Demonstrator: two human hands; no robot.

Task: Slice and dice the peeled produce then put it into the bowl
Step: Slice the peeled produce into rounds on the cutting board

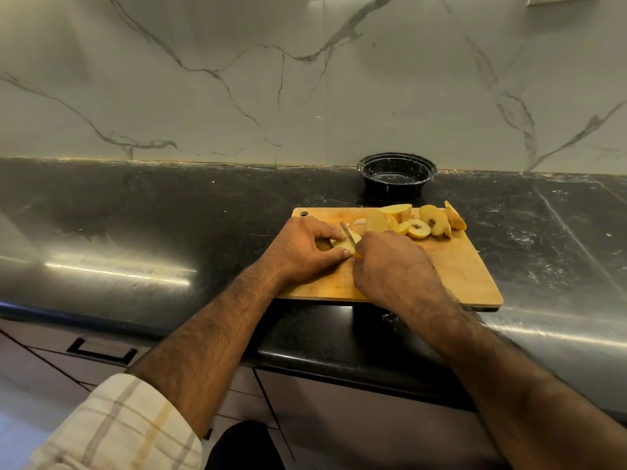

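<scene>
A wooden cutting board [454, 276] lies on the black counter. My left hand [302, 252] pinches a pale yellow peeled fruit piece [344, 244] between thumb and fingers on the board. My right hand [393, 266] grips a knife [347, 234]; its handle is hidden in my fist and its blade rests across that piece. Several cut slices [419, 222], some showing the seed core, lie piled at the board's far right. A black bowl [396, 174] stands behind the board against the wall, with nothing in it.
The black stone counter [135, 215] stretches left and right of the board. A marble wall [237, 79] rises directly behind the bowl. The counter's front edge lies just below the board, with drawers [101, 351] underneath.
</scene>
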